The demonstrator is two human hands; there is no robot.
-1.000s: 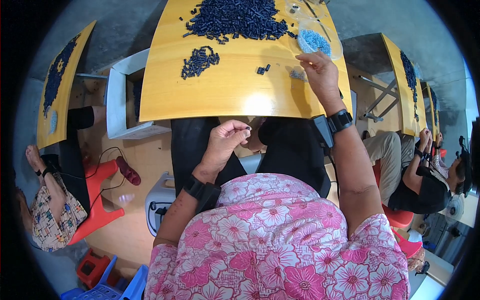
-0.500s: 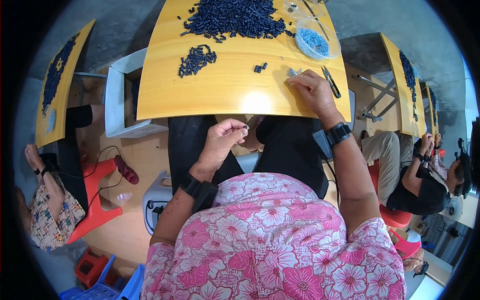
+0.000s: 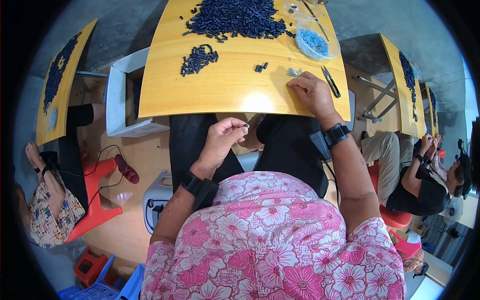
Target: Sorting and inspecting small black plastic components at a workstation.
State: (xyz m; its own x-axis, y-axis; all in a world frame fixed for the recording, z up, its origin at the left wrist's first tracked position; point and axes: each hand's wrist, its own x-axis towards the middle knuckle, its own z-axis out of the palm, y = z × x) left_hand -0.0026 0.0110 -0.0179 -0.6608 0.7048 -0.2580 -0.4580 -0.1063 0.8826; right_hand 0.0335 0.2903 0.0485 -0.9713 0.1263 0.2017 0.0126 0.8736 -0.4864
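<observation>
My left hand (image 3: 223, 141) is closed over my lap, pinching a small black piece (image 3: 245, 126) between thumb and forefinger. Over the right part of the yellow table, my right hand (image 3: 314, 94) has its fingertips pressed together; whatever they hold is hidden or too small to name. Just beyond those fingertips lies a little heap of clear, pale-blue bits (image 3: 295, 72). To the right of that hand rests a pair of black thread snips (image 3: 331, 82). A few black cylindrical pieces (image 3: 261, 67) lie left of the heap.
A large pile of black cylindrical pieces (image 3: 232, 19) covers the far table (image 3: 165, 95), with a smaller pile (image 3: 199, 61) nearer. A clear round tub (image 3: 313, 42) of pale-blue bits stands far right. A white box (image 3: 116, 100) is left of the table. Other people sit at both sides.
My right hand has drawn back slightly toward me, away from the pale-blue heap, its fingers pinched. My left hand has hardly moved.
</observation>
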